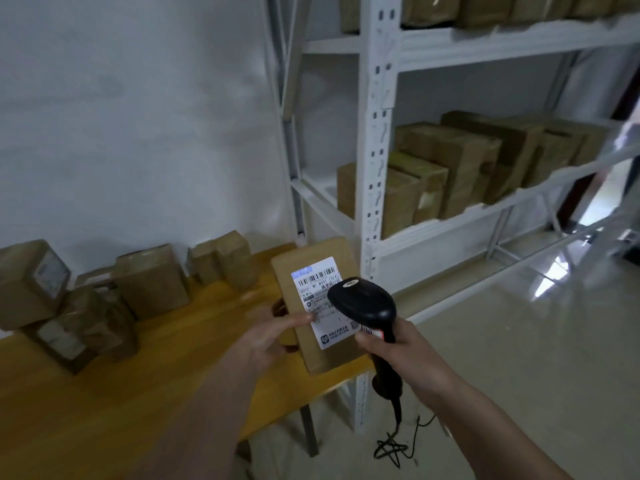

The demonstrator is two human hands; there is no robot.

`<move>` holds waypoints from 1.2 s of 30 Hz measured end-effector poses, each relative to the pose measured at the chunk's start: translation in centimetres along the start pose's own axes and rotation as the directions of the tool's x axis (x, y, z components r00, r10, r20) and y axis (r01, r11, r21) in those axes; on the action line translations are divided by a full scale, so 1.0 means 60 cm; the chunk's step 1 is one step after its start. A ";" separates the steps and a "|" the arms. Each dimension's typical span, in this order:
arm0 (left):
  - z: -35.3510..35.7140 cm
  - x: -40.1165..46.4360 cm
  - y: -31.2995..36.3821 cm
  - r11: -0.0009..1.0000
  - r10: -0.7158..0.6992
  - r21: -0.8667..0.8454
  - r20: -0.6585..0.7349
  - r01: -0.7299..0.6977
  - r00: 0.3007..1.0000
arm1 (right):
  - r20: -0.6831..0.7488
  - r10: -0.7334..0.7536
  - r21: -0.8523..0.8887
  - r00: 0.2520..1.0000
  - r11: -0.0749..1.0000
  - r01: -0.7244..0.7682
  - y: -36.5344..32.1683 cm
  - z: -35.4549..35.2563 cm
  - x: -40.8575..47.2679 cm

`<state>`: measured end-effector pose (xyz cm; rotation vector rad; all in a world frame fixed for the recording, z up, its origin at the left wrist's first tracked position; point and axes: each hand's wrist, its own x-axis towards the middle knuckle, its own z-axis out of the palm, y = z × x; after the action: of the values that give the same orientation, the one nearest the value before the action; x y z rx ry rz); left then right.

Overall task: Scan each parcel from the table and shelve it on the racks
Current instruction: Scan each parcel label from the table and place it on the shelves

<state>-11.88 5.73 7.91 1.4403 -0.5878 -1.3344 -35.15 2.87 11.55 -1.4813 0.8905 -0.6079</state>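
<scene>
wooden table point(104, 403) beside white racks point(379, 133), you scanning.
your left hand point(266, 341) grips the labelled parcel point(294, 271); right hand point(405, 355) clamps the barcode scanner point(367, 306).

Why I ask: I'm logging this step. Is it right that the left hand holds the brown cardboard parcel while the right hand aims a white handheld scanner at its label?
Not quite: the handheld scanner is black, not white. As the head view shows, the left hand holds the brown cardboard parcel while the right hand aims it at the label.
</scene>
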 end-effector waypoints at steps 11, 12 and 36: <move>0.223 -0.036 -0.002 0.992 -0.123 0.015 0.082 0.123 0.989 | -0.309 -0.017 0.158 0.951 0.985 0.070 0.022 -0.160 -0.117; 0.243 -0.032 0.002 0.992 -0.125 0.031 0.090 0.123 0.988 | -0.329 -0.015 0.170 0.944 0.983 0.074 0.023 -0.174 -0.120; 0.732 0.273 0.191 0.977 0.152 0.097 0.311 -0.191 0.938 | -0.652 -0.032 0.217 0.757 0.949 0.227 -0.001 -0.657 0.067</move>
<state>-44.88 -27.87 18.39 1.2582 -0.9928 -1.4070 -64.65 -23.21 15.80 -1.0712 1.1636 -1.3518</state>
